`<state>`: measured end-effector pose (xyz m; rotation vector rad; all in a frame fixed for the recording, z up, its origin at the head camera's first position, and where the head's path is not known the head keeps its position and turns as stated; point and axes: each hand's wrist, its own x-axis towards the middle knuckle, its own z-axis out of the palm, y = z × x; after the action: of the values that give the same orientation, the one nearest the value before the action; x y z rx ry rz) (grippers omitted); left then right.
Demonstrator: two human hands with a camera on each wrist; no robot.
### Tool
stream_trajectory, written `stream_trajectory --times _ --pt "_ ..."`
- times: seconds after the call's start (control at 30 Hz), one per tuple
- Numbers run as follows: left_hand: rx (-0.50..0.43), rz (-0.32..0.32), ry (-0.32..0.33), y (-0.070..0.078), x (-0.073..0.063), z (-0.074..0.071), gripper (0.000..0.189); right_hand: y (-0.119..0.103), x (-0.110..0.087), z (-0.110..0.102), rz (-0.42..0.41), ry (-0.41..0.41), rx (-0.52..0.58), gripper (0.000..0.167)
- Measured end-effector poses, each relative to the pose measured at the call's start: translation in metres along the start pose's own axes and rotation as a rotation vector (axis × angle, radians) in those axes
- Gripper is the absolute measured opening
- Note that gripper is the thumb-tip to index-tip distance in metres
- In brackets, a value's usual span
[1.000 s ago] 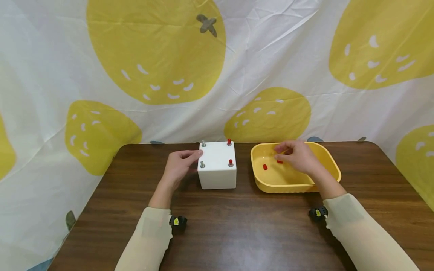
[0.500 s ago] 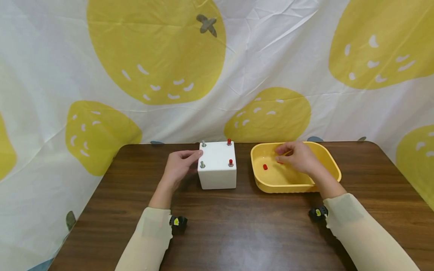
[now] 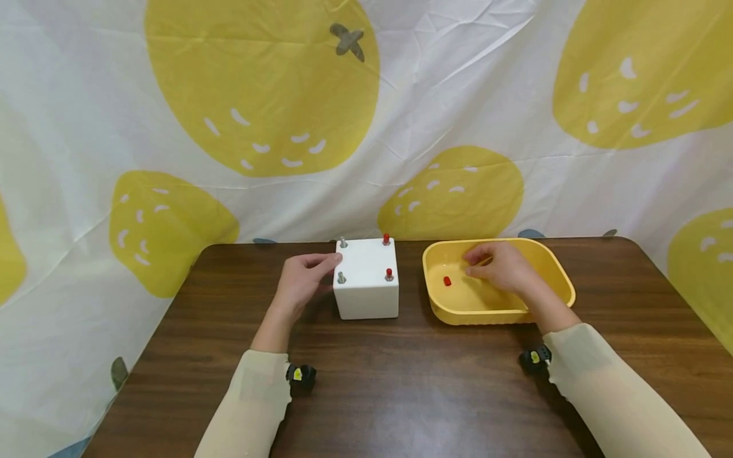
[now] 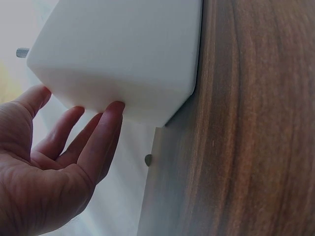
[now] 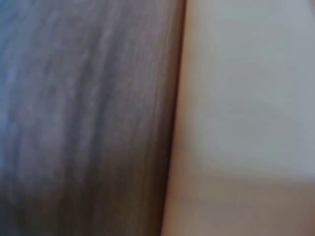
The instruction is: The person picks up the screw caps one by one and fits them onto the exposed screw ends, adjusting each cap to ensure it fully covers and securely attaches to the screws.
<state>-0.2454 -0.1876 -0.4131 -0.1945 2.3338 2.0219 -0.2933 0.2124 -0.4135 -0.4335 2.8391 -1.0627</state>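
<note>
A white box (image 3: 366,273) stands on the table with threaded metal posts at its top corners. Red caps cover the two right posts, such as the near one (image 3: 389,273); the two left posts, including the near bare post (image 3: 342,278), show metal. My left hand (image 3: 301,283) rests its fingertips against the box's left side, thumb at the top edge. My right hand (image 3: 501,266) is down inside a yellow tray (image 3: 478,318), thumb and index finger pointing left. One loose red cap (image 3: 447,281) lies left of it. I cannot tell whether the right fingertips hold a cap.
The brown wooden table (image 3: 401,394) ends at a hanging cloth (image 3: 275,210) with yellow fruit prints, close behind box and tray. A strip of table separates box and tray. In the right wrist view, the tray wall (image 5: 246,98) fills the right side, blurred.
The second loose red cap, seen under my right thumb earlier, is now out of sight behind that hand, which has dipped slightly. My left hand and the box stay put.
</note>
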Motion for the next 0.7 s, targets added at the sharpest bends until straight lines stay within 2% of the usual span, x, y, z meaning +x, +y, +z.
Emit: stream_trajectory --times 0.43,0.7 --pt "0.013 0.0 0.002 0.0024 -0.0003 -0.0012 0.046 0.0021 0.0044 0.0027 -0.003 -0.046 -0.041 0.028" --pt "0.008 -0.006 0.0 0.0025 -0.001 0.0 0.046 0.0034 0.0033 0.0043 0.005 -0.07 -0.065 0.02"
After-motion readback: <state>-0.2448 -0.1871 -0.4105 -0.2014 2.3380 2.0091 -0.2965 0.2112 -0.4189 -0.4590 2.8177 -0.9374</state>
